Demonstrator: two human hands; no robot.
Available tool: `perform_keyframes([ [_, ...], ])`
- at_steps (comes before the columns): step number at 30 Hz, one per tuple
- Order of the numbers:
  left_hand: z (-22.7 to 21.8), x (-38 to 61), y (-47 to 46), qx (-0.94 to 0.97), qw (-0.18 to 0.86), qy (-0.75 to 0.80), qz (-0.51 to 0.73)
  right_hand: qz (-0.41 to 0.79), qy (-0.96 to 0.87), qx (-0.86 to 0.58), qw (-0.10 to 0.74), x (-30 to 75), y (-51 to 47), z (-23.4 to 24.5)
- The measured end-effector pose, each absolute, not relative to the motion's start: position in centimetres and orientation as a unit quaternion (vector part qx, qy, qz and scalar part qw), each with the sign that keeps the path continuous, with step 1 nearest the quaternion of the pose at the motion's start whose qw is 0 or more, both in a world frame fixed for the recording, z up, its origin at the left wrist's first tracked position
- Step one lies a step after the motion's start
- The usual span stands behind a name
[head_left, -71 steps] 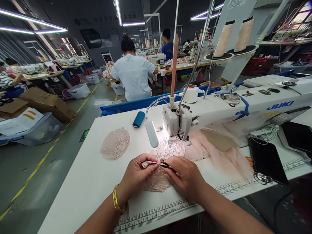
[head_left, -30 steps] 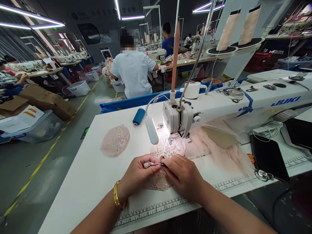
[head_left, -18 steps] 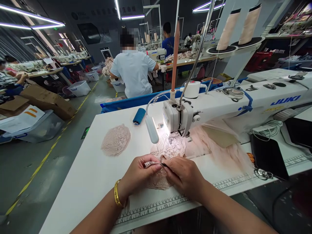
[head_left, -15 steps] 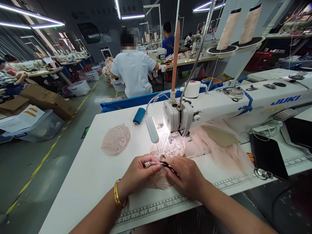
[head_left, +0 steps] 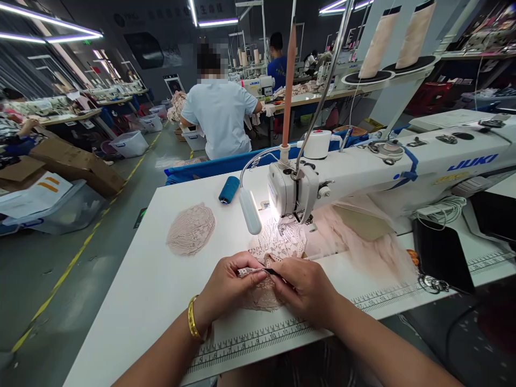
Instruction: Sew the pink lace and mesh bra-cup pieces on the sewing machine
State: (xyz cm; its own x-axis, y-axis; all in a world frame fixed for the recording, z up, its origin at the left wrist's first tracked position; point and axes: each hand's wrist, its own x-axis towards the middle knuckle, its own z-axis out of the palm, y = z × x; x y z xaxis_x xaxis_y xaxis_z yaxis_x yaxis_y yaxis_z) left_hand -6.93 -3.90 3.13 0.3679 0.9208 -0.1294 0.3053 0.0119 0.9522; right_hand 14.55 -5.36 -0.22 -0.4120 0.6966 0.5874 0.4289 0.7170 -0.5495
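My left hand (head_left: 226, 287), with a gold bangle at the wrist, pinches the edge of a pink lace piece (head_left: 261, 293) lying on the white table (head_left: 145, 285). My right hand (head_left: 304, 287) is closed on a small dark tool (head_left: 272, 272), apparently thread snips, whose tip meets the lace edge between my hands. More pink lace (head_left: 278, 243) lies lit under the needle of the white sewing machine (head_left: 363, 174). A finished stack of lace pieces (head_left: 191, 229) sits to the left.
A blue thread spool (head_left: 229, 190) lies behind the lace stack. A black phone (head_left: 441, 255) and scissors (head_left: 431, 282) lie at the right. Thread cones (head_left: 407, 40) stand on the rack. Other people sit at machines ahead; boxes (head_left: 76, 172) line the aisle.
Both hands stay on the lace with only small shifts of the tool tip along the edge. The view has tilted slightly.
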Motion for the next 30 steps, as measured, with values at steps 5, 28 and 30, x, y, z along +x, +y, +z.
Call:
perform_keyframes([
  [5, 3.18, -6.90, -3.93, 0.643, 0.516, 0.477, 0.303, 0.153, -0.825, -0.341, 0.423, 14.63, -5.43, -0.22],
  [28, 2.84, -6.91, -3.72, 0.639, 0.527, 0.464, 0.314, 0.118, -0.833, -0.331, 0.427, 14.72, -5.20, -0.21],
  [30, 2.75, -6.86, -3.78, 0.639, 0.529, 0.461, 0.314, 0.111, -0.832, -0.331, 0.431, 14.60, -5.21, -0.24],
])
